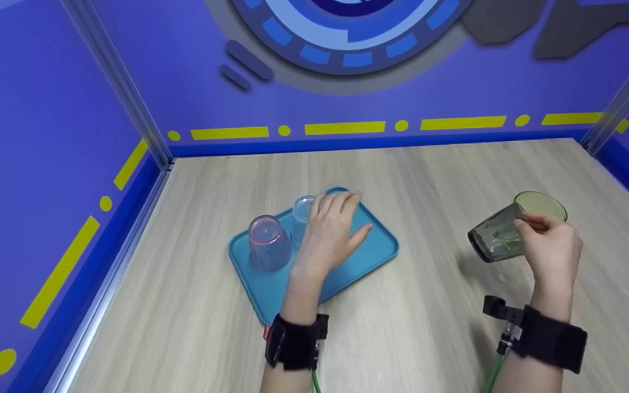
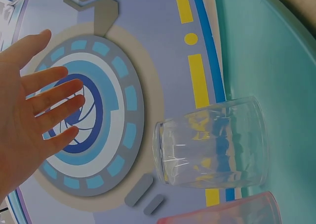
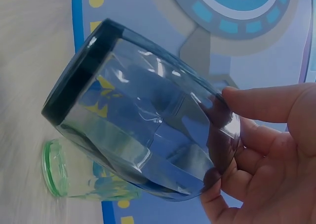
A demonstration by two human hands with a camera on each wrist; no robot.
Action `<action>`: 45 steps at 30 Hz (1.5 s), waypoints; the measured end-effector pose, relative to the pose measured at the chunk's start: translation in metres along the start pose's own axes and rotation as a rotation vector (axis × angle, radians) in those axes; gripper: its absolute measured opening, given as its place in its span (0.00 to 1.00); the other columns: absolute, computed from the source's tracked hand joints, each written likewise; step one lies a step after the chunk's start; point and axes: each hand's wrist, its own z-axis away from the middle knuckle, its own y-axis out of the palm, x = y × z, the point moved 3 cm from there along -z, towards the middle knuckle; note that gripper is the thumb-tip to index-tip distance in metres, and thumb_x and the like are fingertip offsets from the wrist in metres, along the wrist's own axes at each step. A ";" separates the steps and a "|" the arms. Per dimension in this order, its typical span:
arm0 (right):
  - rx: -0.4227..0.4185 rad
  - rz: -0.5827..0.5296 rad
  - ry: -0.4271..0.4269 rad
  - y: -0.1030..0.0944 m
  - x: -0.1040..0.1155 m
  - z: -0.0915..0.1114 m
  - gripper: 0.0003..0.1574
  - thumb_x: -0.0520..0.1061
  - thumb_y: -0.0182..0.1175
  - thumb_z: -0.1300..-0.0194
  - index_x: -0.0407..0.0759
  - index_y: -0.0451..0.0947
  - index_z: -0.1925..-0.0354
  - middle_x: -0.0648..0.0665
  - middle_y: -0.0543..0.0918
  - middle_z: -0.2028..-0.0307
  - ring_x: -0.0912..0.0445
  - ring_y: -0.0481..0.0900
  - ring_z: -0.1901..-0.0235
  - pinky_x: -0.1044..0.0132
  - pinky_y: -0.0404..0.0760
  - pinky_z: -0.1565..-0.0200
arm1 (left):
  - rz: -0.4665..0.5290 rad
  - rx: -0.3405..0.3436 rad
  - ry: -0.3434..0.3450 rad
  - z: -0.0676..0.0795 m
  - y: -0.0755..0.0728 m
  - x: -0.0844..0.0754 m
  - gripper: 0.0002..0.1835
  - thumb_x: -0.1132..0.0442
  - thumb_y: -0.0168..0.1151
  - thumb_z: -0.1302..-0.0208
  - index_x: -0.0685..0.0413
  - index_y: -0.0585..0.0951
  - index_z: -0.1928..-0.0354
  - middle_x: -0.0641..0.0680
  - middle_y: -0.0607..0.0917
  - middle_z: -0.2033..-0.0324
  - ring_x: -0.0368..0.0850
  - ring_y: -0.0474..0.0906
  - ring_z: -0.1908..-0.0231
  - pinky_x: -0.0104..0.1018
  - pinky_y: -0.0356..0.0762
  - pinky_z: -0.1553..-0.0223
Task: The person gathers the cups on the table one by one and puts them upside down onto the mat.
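Observation:
My right hand (image 1: 552, 248) pinches a dark grey drinking glass (image 1: 497, 234) at its rim, thumb on one side and fingers on the other. The glass is tilted above the table, its thick base (image 3: 81, 75) pointing down and left. Behind it stands an upright green glass (image 1: 544, 203), partly hidden by the right hand and the grey glass. Over the blue tray (image 1: 358, 262), my left hand (image 1: 328, 232) is spread and holds nothing. Near its fingers, a clear glass (image 2: 212, 145) stands upside down on the tray, beside a pinkish glass (image 1: 269, 245), also mouth down.
The wooden table (image 1: 418, 316) carries the tray left of centre. Blue printed walls (image 1: 336, 109) enclose the back and sides. Each wrist wears a black strap (image 1: 552, 338) with a green cable.

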 end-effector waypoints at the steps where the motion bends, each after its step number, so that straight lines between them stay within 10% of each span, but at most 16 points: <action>1: 0.001 -0.005 -0.003 0.000 0.001 0.000 0.25 0.52 0.52 0.37 0.41 0.74 0.45 0.60 0.74 0.69 0.74 0.66 0.74 0.74 0.69 0.66 | -0.003 0.004 0.001 0.000 0.000 0.000 0.28 0.44 0.55 0.39 0.52 0.71 0.41 0.51 0.75 0.46 0.47 0.69 0.44 0.45 0.57 0.37; 28: 0.044 -0.315 -0.041 0.013 0.017 0.005 0.18 0.44 0.57 0.39 0.40 0.76 0.51 0.64 0.75 0.71 0.69 0.71 0.68 0.80 0.71 0.70 | 0.010 0.055 0.005 -0.002 0.001 -0.005 0.30 0.42 0.53 0.39 0.51 0.69 0.39 0.51 0.74 0.45 0.46 0.69 0.44 0.46 0.57 0.36; 45: 0.030 -0.316 -0.113 0.028 0.033 0.011 0.19 0.42 0.57 0.39 0.35 0.76 0.50 0.56 0.77 0.68 0.69 0.72 0.71 0.79 0.71 0.70 | -0.005 0.054 0.022 -0.001 0.005 -0.007 0.30 0.42 0.52 0.39 0.51 0.69 0.39 0.51 0.75 0.46 0.46 0.70 0.45 0.45 0.58 0.36</action>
